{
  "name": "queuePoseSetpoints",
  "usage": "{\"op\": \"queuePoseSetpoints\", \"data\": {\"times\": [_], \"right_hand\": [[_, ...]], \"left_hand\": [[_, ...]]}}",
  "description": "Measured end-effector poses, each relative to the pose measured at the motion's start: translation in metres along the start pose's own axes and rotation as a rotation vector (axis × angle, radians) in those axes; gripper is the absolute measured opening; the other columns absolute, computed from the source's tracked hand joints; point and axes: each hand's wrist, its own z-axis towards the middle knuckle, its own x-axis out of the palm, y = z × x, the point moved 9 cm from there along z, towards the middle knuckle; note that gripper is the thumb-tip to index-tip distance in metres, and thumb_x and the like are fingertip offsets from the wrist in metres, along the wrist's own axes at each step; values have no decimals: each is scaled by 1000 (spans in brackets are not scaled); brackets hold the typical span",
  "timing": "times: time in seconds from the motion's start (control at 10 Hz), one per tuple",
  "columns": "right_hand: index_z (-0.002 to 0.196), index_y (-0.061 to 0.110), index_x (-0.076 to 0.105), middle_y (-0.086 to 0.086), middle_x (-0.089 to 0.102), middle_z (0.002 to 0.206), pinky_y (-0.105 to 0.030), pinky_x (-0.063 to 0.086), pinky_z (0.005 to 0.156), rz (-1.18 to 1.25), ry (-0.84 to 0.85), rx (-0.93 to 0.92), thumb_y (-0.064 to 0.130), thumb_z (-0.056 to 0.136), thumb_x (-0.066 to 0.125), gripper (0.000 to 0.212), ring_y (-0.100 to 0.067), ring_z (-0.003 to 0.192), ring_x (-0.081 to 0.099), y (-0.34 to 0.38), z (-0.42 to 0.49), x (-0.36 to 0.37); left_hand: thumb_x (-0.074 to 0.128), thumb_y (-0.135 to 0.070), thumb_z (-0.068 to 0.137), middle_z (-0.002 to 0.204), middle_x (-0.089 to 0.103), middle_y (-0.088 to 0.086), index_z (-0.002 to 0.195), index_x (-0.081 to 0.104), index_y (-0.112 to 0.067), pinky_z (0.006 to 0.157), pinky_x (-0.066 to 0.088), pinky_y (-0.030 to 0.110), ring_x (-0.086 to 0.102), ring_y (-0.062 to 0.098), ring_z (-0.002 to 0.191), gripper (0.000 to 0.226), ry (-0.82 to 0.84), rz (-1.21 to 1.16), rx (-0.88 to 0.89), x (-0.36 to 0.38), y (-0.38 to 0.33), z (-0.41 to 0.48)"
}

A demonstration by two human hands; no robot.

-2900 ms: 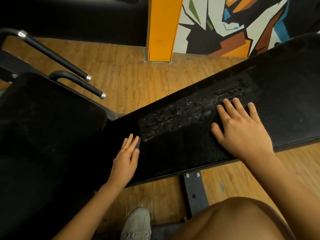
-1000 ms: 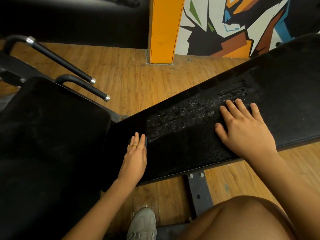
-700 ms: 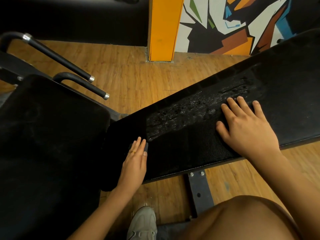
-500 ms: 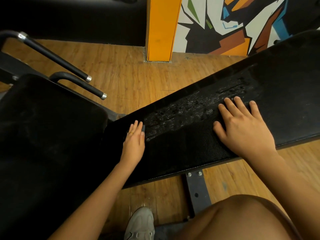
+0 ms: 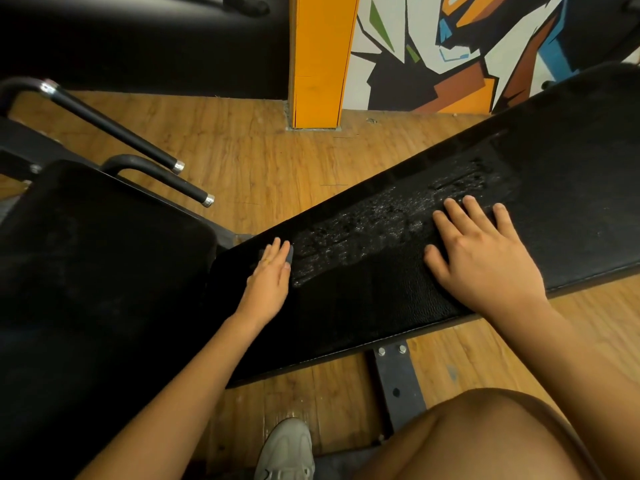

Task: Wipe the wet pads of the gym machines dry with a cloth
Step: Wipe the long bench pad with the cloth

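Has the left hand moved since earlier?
Yes. The left hand slid forward across the pad, from the near-left corner of the wet patch to its far-left corner.

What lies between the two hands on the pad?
In the head view, a glistening wet patch on the black bench pad stretches from the left hand to the right hand; nothing else.

One head-worn wide-angle view looks steeply down, close over the bench pad [image 5: 381,306] and wooden floor [image 5: 242,150]
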Motion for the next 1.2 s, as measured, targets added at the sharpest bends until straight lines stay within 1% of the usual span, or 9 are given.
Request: {"op": "queuePoseSetpoints", "data": {"times": [0.2,0.3,0.4,0.5,0.6,0.7,0.9,1.1,1.2], "right_hand": [[147,7,49,-17,43,156,-59,22,119,-2,-1,-3,48,98,27,68,-35,149,31,1,-1,0],[147,7,49,-16,43,156,-59,22,119,-2,-1,-1,49,98,27,68,-35,149,30,1,0,0],[147,7,48,-17,43,156,-59,22,119,6,-2,-3,48,98,27,68,-35,150,30,1,0,0],[147,6,49,-17,43,156,-59,22,119,0,-2,-3,48,97,26,69,-35,149,30,1,0,0],[146,5,49,-17,44,155,-59,22,119,0,-3,-2,48,97,27,68,-36,149,31,1,0,1],[146,5,49,-18,44,155,-59,22,119,-6,-6,1,48,97,27,68,-36,148,32,1,0,0],[146,6,49,-18,43,155,-59,21,119,0,-9,0,48,97,27,68,-36,149,31,0,0,2],[147,7,48,-17,42,156,-58,20,120,6,-8,-2,48,97,27,68,-35,150,29,1,0,2],[148,7,47,-16,42,157,-58,20,120,6,-3,3,49,97,27,69,-34,150,29,0,0,3]], "left_hand": [[35,-27,109,165,9,-14,158,23,-31,122,15,32,2,2,152,51,-20,-23,56,12,2,-82],[35,-27,109,163,8,-17,157,23,-31,122,14,27,1,0,152,50,-47,-28,39,16,4,-95],[35,-25,109,166,15,-9,158,27,-22,123,15,30,5,5,153,50,-90,-13,27,15,3,-74],[34,-23,110,167,19,-3,158,29,-18,119,10,25,6,8,154,48,-118,-23,-8,11,0,-49],[34,-23,110,166,21,-5,157,32,-19,118,12,25,8,6,154,48,-145,-60,-37,10,0,-48],[34,-25,110,165,18,-11,158,30,-23,121,16,31,7,2,153,48,-113,-79,-20,14,-1,-72],[39,-29,108,160,12,-23,151,20,-37,122,16,27,4,-4,151,48,-70,-37,-9,24,2,-133],[37,-27,108,159,19,-21,151,24,-32,119,13,18,7,-6,149,45,-126,-70,3,23,-1,-122],[37,-25,108,158,21,-21,150,24,-31,120,15,21,7,-6,150,44,-128,-93,3,22,-1,-114]]}}
